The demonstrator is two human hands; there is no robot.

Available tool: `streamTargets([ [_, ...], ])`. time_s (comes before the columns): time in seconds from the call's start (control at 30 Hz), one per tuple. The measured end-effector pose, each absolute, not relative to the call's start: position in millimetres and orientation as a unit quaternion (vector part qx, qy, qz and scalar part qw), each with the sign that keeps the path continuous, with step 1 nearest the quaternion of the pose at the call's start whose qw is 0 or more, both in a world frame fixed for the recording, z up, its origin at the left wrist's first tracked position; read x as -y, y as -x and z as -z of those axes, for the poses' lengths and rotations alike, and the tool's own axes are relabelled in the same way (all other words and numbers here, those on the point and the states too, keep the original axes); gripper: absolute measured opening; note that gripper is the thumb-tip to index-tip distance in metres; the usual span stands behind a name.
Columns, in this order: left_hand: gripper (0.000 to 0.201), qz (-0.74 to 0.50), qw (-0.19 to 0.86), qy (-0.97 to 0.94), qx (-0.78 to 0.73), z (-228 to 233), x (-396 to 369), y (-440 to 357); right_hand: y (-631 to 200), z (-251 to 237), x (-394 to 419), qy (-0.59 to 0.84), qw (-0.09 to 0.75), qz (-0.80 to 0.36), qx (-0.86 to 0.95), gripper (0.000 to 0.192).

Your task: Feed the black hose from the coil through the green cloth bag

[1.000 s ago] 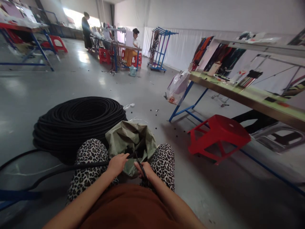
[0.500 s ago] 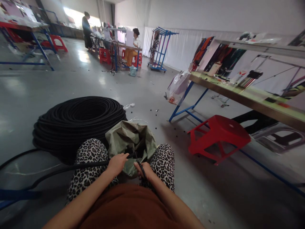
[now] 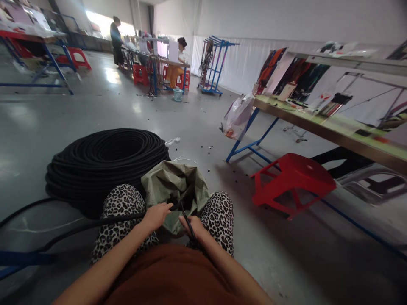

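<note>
Between my knees stands a greenish woven sack (image 3: 160, 176), its mouth open and dark pieces inside. My left hand (image 3: 156, 218) is closed around a thick black hose or cord (image 3: 119, 219), whose end sticks out past the fingers over the sack. Black-handled scissors (image 3: 191, 231) sit in my right hand (image 3: 197, 226), fingers wrapped on the handles. Their blades point up beside the hose end; I cannot tell whether they touch it. A large coil (image 3: 71, 169) of the same black hose lies on the floor to the left.
At right a red plastic stool (image 3: 294, 178) stands by a long worktable (image 3: 305, 120) with a plastic bag (image 3: 238, 116) hanging off its corner. Small black bits dot the floor. Farther back are a blue rack (image 3: 216, 67), a bucket (image 3: 177, 95) and two people at tables.
Both hands keep almost the same place and grip over the sack. The whole view shifts very slightly.
</note>
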State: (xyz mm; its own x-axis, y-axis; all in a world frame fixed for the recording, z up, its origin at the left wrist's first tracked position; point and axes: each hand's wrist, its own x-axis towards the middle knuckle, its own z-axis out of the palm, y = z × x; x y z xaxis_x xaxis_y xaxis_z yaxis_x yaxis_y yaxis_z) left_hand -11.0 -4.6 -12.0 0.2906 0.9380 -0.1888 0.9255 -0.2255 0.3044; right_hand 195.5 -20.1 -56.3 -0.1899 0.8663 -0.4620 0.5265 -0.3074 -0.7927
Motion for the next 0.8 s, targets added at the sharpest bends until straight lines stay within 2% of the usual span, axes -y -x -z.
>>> streamTargets([
  [0.33, 0.038, 0.001, 0.176, -0.776, -0.606, 6, 3, 1, -195, 63, 20, 0.628, 0.123, -0.429, 0.638, 0.050],
  [0.53, 0.037, 0.026, 0.168, -0.768, -0.618, -1, 1, -11, -193, 58, 18, 0.613, 0.133, -0.446, 0.639, 0.052],
  [0.8, 0.035, 0.048, 0.160, -0.762, -0.626, 5, -3, -12, -193, 48, 16, 0.613, 0.103, -0.462, 0.633, 0.048],
])
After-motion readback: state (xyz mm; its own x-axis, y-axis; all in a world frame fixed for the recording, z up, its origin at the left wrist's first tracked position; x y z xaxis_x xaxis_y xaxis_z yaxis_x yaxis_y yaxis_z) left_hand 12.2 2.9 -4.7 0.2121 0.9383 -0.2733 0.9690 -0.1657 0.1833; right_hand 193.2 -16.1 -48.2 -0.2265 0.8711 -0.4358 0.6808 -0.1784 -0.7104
